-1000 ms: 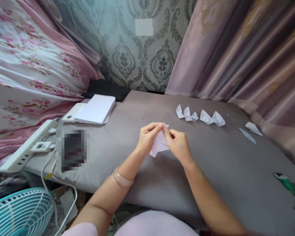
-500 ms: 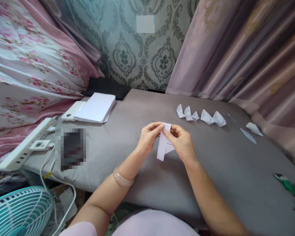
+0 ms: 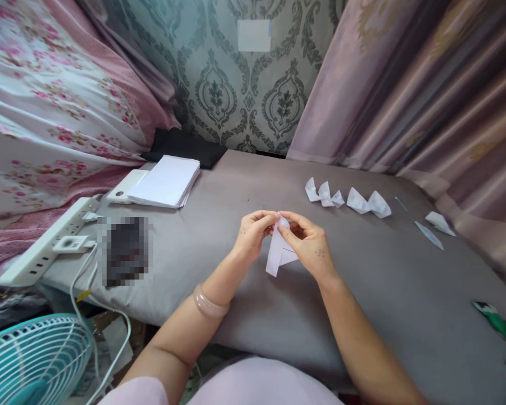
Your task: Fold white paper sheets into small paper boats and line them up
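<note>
Head view: folded paper [image 3: 274,259] at dial centre, upper end pinched between the fingertips of left hand [image 3: 249,237] and right hand [image 3: 314,247], lower end hanging free. Likely risks: uneven pull between the two pinches could tear the paper; a slipping thumb could skew the fold or let it open. Counts: folded paper in hand, 1; small folded paper shapes [image 3: 358,201], 5, roughly in a row, 2 o'clock; separate paper pieces [image 3: 441,223], 2, 3 o'clock; paper stack [image 3: 166,181], 1, 10 o'clock; fan [image 3: 34,360], 1, 8 o'clock.

Patterned wallpaper [image 3: 253,95] — pinkish curtains [image 3: 362,84]
</note>
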Tool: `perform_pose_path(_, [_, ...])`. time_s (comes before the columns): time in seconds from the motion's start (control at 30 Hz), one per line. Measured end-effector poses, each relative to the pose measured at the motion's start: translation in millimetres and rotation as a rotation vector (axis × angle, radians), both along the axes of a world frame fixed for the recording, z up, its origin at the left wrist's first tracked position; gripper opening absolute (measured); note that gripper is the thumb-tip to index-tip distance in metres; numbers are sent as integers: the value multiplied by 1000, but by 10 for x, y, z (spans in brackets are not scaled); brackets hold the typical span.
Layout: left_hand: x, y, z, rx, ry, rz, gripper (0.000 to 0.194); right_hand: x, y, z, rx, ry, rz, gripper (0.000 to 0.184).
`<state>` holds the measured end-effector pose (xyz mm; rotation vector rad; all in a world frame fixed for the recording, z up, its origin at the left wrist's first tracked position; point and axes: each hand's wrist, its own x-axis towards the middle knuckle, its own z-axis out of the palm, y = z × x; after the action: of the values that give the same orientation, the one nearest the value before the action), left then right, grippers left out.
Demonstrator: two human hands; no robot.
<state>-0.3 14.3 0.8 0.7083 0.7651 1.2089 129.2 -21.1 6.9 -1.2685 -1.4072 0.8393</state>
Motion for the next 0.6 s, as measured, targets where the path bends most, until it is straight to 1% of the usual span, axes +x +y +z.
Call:
perform_pose_path(0.1, [-8,7,6,7,14,-3,14,11,-5,21,32,-70,18,29])
perform_pose_path(0.23, [-20,14,15,27,35,1,14,34,-29,73,186,-274,30,28])
perform_pose_path(0.3, [-31,14,24,43,39,-10,14,55,-47,103,270,-391,44,30])
perform_pose_path(0.37, [-46,13,33,60,34,-40,15,82,-61,126,321,-483,56,33])
perform_pose_path(0.47, [-65,19,30,80,18,-78,16,117,-74,139,359,-608,59,39])
perform_pose_path(0.6, [-76,40,4,83,8,-74,17,110,-96,133,387,-869,22,48])
